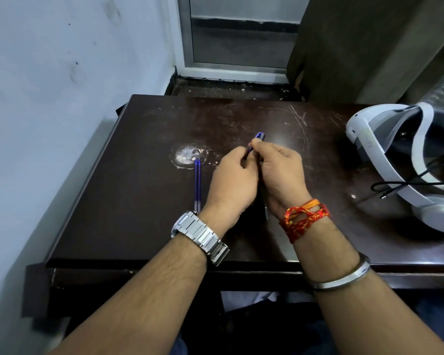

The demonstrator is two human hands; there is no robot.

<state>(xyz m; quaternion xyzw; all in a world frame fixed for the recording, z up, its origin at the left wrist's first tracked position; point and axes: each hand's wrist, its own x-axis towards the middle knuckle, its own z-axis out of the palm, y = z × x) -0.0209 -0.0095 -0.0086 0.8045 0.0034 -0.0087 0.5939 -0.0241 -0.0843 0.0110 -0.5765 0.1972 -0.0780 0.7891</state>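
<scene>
Both hands meet over the middle of a dark brown table. My right hand grips a blue pen, whose tip end sticks out beyond the thumb. My left hand curls around the same pen's lower part; the fingers hide most of it. A dark grey pen part lies on the table under the right wrist. Two thin blue refills lie side by side just left of the left hand.
A white headset with a black cable sits at the table's right side. A pale worn spot marks the tabletop near the refills. A wall stands to the left, and a window frame behind the table.
</scene>
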